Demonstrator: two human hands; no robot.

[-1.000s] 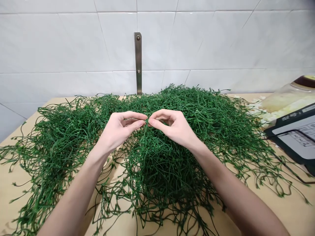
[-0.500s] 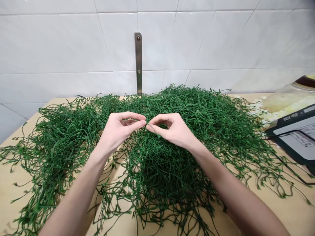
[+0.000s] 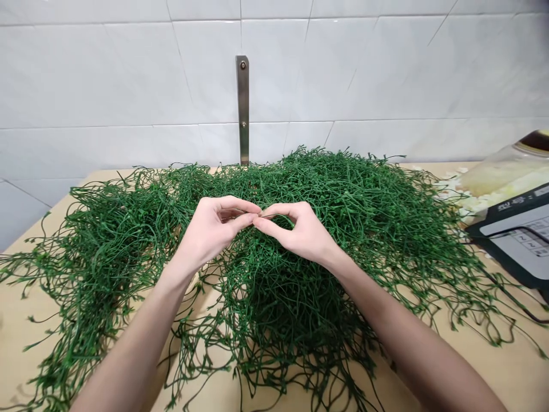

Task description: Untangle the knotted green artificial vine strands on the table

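Observation:
My left hand [image 3: 218, 225] and my right hand [image 3: 298, 230] meet at the fingertips above a big tangled heap of thin green stems [image 3: 313, 292]. Thumb and forefinger are pinched on each side, and the tips touch or nearly touch. Whatever lies between them is too small to make out; a fine thread-like line shows near the fingertips. Many of the stems end in small tufted tips. A second stretch of the heap spreads left of my left forearm.
The stems lie on a light wooden table [image 3: 17, 320] against a white tiled wall [image 3: 107, 80]. A metal bracket [image 3: 243, 109] is fixed to the wall. At the right are a dark-framed device with a label [image 3: 518, 240], a cable, and a clear jar [image 3: 506, 166].
Both pairs of fingertips have come closer and now overlap, with my left hand shifted slightly right. The stems lie as before.

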